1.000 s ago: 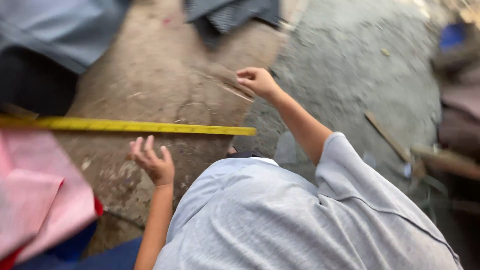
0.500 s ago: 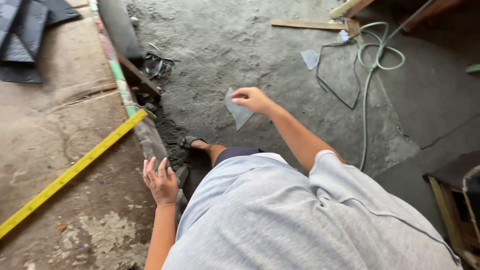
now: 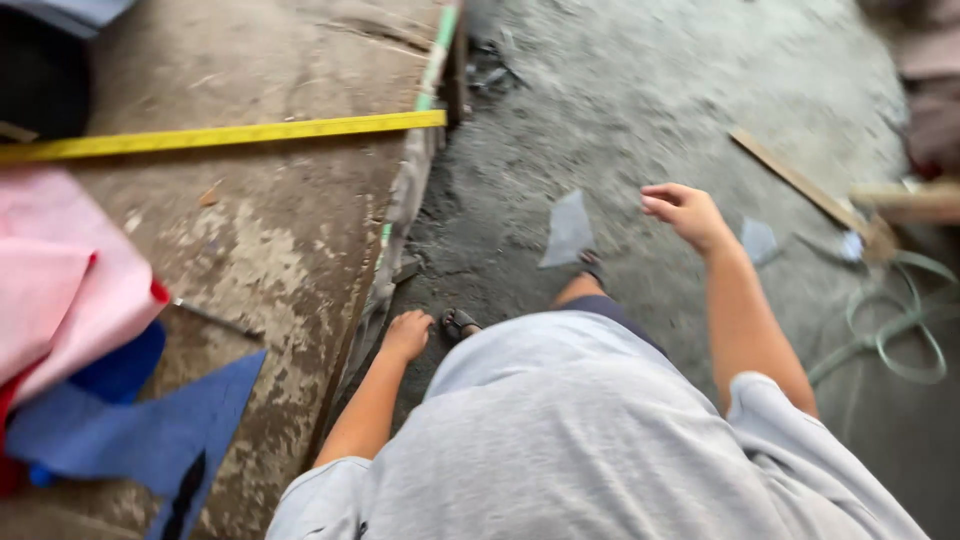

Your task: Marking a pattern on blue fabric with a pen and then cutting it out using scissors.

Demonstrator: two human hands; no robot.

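My right hand point(image 3: 686, 210) is stretched out over the grey concrete floor point(image 3: 640, 110), fingers loosely bent, with nothing in it. A grey triangular scrap of cloth point(image 3: 568, 230) is a little to its left, apart from the hand, near my sandalled foot point(image 3: 592, 266). My left hand point(image 3: 405, 335) hangs with curled fingers at the edge of the worn brown table point(image 3: 290, 250) and holds nothing. A long yellow ruler point(image 3: 230, 135) lies across the table's far side, out of reach of both hands.
Pink cloth point(image 3: 60, 280) and blue cloth point(image 3: 150, 430) lie on the table's left part. On the floor to the right are a second grey scrap point(image 3: 758, 240), a wooden strip point(image 3: 800, 185) and a looped green cord point(image 3: 890, 345).
My right hand held the grey scrap half a second ago; now the scrap is out of it. My left hand has dropped from raised with spread fingers to the table's edge. The view swung.
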